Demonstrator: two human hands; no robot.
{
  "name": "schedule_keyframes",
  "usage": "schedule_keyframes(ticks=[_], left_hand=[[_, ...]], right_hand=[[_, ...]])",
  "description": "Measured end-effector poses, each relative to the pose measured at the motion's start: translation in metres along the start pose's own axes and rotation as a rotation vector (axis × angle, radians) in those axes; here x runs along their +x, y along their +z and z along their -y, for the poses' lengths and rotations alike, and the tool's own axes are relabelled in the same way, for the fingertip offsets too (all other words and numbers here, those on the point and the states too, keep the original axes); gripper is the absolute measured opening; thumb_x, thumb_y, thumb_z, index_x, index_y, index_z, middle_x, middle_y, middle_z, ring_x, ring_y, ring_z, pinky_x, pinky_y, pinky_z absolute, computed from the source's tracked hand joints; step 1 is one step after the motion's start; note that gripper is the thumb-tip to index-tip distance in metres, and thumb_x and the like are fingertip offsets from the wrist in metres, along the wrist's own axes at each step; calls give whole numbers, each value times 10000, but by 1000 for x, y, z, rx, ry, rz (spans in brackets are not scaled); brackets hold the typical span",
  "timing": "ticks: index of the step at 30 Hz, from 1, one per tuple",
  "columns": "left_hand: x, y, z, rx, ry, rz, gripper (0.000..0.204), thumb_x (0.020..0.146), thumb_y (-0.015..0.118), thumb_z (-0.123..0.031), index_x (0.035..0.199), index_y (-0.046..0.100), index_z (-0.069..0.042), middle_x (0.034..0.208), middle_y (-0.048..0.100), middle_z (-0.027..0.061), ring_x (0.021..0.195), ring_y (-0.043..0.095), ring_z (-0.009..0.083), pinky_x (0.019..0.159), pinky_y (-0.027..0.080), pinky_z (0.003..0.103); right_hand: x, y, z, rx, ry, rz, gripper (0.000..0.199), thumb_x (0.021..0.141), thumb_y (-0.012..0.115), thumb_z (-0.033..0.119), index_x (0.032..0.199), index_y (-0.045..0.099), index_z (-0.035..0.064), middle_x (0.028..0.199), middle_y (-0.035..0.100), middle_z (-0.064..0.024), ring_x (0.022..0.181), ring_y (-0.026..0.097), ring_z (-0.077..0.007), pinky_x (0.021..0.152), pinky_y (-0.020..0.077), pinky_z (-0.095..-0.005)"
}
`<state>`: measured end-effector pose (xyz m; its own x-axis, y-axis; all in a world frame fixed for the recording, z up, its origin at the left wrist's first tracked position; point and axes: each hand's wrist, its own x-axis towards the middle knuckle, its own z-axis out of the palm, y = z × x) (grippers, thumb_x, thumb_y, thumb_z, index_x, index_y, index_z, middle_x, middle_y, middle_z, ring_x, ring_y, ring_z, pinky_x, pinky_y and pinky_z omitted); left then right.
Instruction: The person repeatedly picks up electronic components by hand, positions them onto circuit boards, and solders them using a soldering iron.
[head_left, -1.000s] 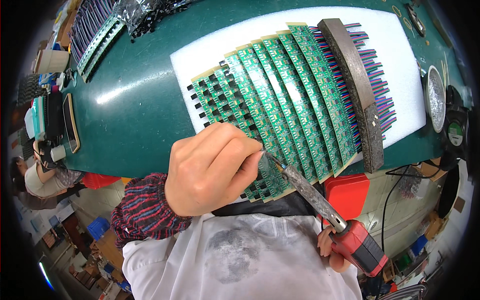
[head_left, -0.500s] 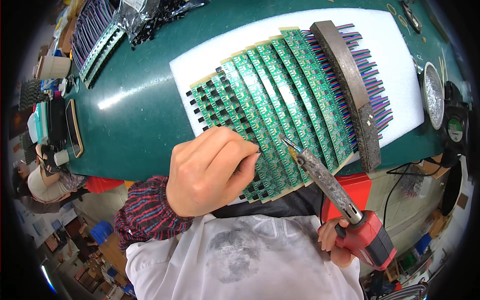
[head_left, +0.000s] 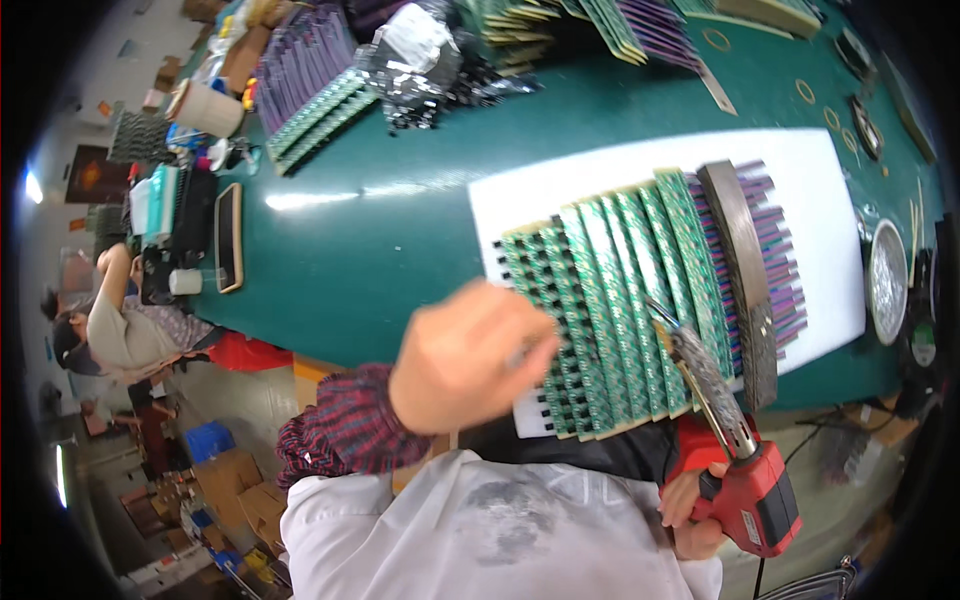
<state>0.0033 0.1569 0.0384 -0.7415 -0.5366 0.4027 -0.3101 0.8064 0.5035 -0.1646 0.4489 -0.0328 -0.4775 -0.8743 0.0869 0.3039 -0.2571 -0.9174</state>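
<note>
My left hand (head_left: 472, 352), smeared by motion, hovers at the left edge of a row of green circuit boards (head_left: 625, 310), thumb and fingers pinched together; whatever they hold is too small to make out. Small black components (head_left: 548, 300) line the leftmost boards. Low on the right, my right hand (head_left: 690, 520) grips a red and black soldering gun (head_left: 760, 500). Its metal tip points up and left over the middle boards; I cannot tell whether it touches. A heavy metal bar (head_left: 742, 265) lies across the coloured wires (head_left: 785, 275) at the boards' right ends. White foam (head_left: 835, 215) lies under everything.
A round metal dish (head_left: 887, 280) stands right of the foam. Along the far side of the green table (head_left: 350, 250) lie a black plastic bag (head_left: 425, 75) and more wired boards (head_left: 320, 120). A phone (head_left: 230, 238) lies left. Another person (head_left: 140, 320) sits beyond.
The view has shifted, so the boards appear lower and further right. My left hand has drawn back from over the boards to their left edge, still pinched. My right hand keeps the soldering gun.
</note>
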Motion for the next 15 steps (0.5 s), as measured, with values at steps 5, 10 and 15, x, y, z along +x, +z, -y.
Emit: schedule_keyframes(ticks=[5, 10, 15], left_hand=[[24, -37, 104, 363, -334, -164, 111, 783, 660, -24, 890, 647, -50, 791, 612, 87, 639, 592, 234, 608, 496, 341], [39, -26, 154, 427, -79, -139, 114, 804, 652, -57, 918, 653, -60, 833, 599, 68, 725, 612, 238, 618, 505, 355], [55, -20, 157, 683, 132, -22, 65, 795, 629, -70, 848, 606, -42, 799, 556, 68, 769, 604, 239, 623, 514, 353]], right_hand=[[5, 5, -1, -39, 39, -56, 770, 877, 626, 533, 1343, 352, -15, 547, 507, -8, 438, 497, -150, 470, 438, -281], [6, 12, 5, -68, 49, -84, 770, 878, 615, 544, 1337, 353, -17, 537, 492, -8, 427, 481, -147, 459, 425, -278], [6, 16, 8, -94, 59, -112, 771, 879, 603, 556, 1330, 354, -18, 527, 476, -8, 415, 465, -144, 449, 413, -275]])
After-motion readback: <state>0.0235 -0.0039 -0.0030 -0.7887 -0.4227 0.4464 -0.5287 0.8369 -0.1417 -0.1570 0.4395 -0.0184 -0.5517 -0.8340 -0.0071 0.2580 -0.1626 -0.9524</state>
